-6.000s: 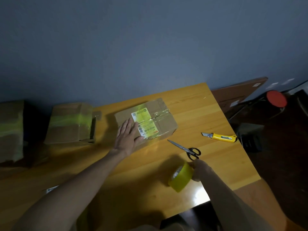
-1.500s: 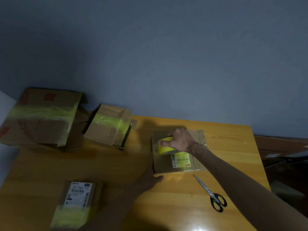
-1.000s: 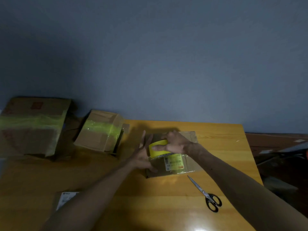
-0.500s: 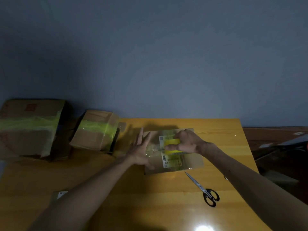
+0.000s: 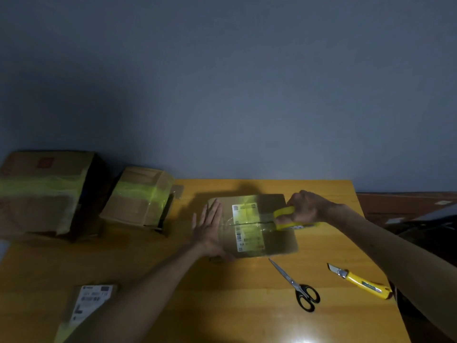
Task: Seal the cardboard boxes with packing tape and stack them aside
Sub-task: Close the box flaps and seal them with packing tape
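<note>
Sealing underway: cardboard box (image 5: 279,241) is pressed by flat left hand (image 5: 207,231); yellow tape roll (image 5: 291,219) is gripped by right hand (image 5: 305,206). Scissors (image 5: 296,285) cut judged next.

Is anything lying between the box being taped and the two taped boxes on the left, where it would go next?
Nothing visible does. Only the left hand, flat on the left edge of the box, is on that side; bare table separates it from the nearer taped box.
</note>
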